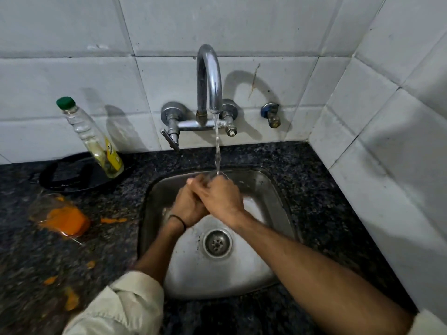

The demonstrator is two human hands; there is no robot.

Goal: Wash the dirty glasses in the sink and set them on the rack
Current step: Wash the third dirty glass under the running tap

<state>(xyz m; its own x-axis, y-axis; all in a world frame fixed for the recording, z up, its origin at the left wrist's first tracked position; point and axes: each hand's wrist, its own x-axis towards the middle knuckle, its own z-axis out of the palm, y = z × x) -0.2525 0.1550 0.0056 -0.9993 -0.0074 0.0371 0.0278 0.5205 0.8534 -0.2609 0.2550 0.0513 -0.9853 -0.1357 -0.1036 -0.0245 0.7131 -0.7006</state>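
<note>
Directly below the tap (209, 93), left hand (189, 205) and right hand (221, 197) are curled together. A faint glass (223, 176) rim shows under the stream. I cannot tell which hand grips it. Risk as I judge it: wet fingers let it slip into the sink (268, 189).

You worked in dim, cool light from the left: the curved chrome tap (209, 76) and the clear plastic bottle with a green cap (90, 137) threw soft shadows rightward on the white tiled wall (72, 32). Glare whitened the steel sink basin (252, 207). Motion smeared your left hand (187, 209) and right hand (219, 198), and tile lines bowed near the edges.
</note>
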